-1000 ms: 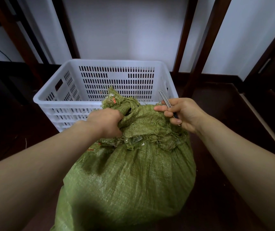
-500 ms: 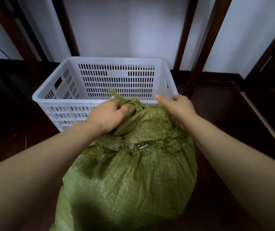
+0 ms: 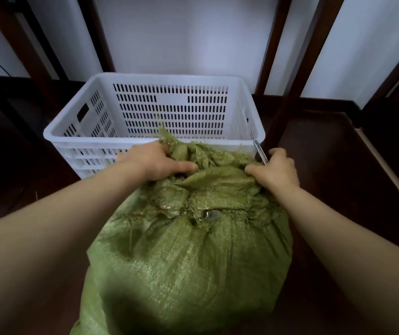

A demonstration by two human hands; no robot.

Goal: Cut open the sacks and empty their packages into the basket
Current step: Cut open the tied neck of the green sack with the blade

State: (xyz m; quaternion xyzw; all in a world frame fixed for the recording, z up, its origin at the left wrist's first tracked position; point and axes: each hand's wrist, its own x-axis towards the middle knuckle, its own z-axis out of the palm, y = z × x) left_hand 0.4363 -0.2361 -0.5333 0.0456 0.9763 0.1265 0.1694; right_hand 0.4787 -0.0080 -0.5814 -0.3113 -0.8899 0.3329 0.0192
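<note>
The left hand (image 3: 156, 162) grips the bunched mouth of the green woven plastic sack (image 3: 193, 262), whose top leans on the near wall of the white slotted plastic basket (image 3: 169, 77). The right hand (image 3: 275, 169) clutches the fabric's right edge, with a thin metal tool (image 3: 260, 152), perhaps scissors, jutting from its fist.

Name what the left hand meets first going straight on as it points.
The green sack's bunched neck, which the left hand grips; behind it, probably the basket's near rim.
</note>
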